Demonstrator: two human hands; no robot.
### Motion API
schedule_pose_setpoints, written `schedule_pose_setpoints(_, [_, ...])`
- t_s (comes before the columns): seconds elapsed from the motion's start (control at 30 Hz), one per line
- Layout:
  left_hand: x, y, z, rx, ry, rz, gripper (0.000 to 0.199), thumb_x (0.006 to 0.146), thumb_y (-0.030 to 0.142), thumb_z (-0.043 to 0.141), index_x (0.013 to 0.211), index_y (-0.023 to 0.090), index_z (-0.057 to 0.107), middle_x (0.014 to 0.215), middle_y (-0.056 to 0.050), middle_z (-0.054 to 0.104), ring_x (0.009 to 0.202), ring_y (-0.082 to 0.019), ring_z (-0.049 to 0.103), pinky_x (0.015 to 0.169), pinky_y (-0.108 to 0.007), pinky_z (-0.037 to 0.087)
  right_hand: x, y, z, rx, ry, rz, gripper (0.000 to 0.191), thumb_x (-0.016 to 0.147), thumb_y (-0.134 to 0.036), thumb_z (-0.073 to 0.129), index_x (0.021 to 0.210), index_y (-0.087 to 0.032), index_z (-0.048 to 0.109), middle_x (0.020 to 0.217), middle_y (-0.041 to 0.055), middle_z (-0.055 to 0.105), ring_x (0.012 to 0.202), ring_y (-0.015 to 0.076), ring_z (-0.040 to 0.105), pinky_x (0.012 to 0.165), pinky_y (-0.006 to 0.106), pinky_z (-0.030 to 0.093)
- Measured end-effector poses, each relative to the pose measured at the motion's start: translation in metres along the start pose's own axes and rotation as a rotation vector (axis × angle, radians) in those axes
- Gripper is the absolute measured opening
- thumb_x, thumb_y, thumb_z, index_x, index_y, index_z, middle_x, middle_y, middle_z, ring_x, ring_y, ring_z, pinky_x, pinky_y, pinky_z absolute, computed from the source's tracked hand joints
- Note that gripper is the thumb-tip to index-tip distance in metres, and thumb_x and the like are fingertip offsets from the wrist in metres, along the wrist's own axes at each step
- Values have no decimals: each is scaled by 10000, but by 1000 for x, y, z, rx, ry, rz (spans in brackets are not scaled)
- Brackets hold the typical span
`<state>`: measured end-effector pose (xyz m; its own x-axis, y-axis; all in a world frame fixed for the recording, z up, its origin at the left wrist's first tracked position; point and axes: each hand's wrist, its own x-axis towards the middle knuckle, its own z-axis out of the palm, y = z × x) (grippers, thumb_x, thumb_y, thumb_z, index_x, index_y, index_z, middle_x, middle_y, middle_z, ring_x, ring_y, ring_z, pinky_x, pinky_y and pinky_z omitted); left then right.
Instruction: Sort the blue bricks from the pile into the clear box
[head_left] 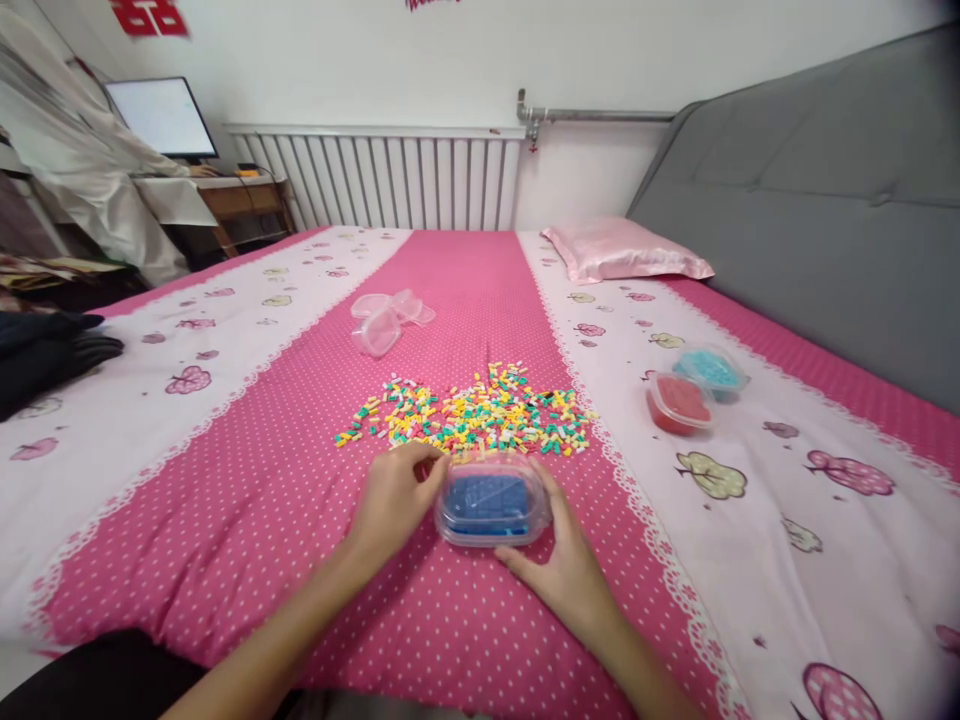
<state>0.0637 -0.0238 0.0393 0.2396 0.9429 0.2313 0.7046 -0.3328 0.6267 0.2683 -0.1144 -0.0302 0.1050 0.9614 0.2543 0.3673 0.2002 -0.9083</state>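
A clear plastic container point(491, 502) with a lid sits on the pink dotted bedspread in front of me, small blue pieces packed inside it. My left hand point(397, 497) pinches its upper left rim, thumb and fingers together. Around its right side curves my right hand point(566, 560), fingers at the far right corner and thumb at the near edge. Just beyond the container spreads a loose pile of small pieces point(487, 412) in yellow, green, white and red.
To the right stand a container of red pieces point(679, 405) and one of light blue pieces point(712, 370). Empty clear plastic containers or lids point(379, 328) lie beyond the pile. A pink pillow point(622, 250) rests by the grey headboard point(810, 200). Dark fabric point(52, 355) lies at left.
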Motion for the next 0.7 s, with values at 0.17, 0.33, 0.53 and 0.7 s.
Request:
schedule_pose_setpoints(0.17, [3,6,2,4,-104,38,295,904,373,499,847,198,728,839,-46,753,722,-192,651,667,-281,437,0,-4,-9,144,-54,-7,660,947,-507,555,1527,-276,340,1572,105,422,1454,246,392,1203,473,316])
schedule_pose_setpoints(0.33, [9,-3,-3,-45,-211,14,352,932,393,458,870,199,745,864,-40,770,761,-215,682,684,-290,441,1,-10,-12,156,-66,16,457,1029,-464,390,1441,-301,505,1553,61,459,1468,208,363,1235,475,243])
schedule_pose_setpoints(0.53, [7,-5,-6,-56,-242,47,343,950,406,453,940,202,728,912,-35,765,810,-211,677,716,-284,443,1,-9,-8,108,-52,-1,418,1005,-413,470,1402,-295,523,1489,67,515,1411,229,439,1208,483,308])
schedule_pose_setpoints(0.7, [40,-33,-21,68,-107,2,499,985,519,353,833,192,697,824,-28,724,738,-194,637,670,-284,426,1,-8,-9,48,-52,-26,371,995,-394,470,1343,-301,560,1447,63,530,1396,233,449,1189,461,343])
